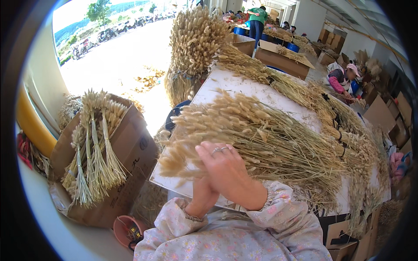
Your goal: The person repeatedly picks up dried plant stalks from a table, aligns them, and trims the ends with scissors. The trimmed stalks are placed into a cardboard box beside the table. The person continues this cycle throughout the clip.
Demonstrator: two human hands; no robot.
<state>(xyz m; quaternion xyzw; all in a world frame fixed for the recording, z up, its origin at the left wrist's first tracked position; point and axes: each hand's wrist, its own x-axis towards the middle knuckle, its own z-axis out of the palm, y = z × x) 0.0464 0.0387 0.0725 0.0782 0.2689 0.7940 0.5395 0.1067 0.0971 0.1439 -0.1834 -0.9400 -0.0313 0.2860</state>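
while the right hand [228, 168] lies pressed across the left hand [203, 191], any pinch hidden, the dried grass pile [278, 145] stretches left to right just beyond, nearer the right.

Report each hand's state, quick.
Left hand: partly hidden by the right; open or closed can't be told.
Right hand: beside fluffy grass heads, fingertips hidden; any grip can't be told.
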